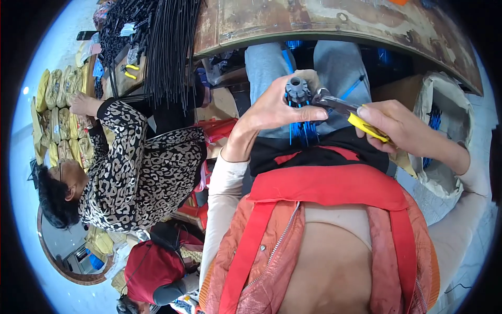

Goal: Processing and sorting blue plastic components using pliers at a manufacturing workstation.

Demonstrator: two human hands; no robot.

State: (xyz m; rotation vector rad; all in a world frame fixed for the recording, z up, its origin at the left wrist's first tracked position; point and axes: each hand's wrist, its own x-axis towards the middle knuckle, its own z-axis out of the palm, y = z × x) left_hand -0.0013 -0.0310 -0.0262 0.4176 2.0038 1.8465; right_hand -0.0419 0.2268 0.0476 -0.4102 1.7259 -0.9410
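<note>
While in hands (269,112), fitting (298,93) beside pliers (361,123)

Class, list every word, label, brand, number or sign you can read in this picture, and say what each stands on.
There is no readable text anywhere in this picture.
Yellow-handled pliers in the right hand: no legible marking.
Grey cylindrical fitting in the left hand: no legible marking.
Stacked yellow-brown packets: any print is too small and blurred to read.

a head-worn fisheye looks down, close above the left hand (277,107) and right hand (393,124).
</note>
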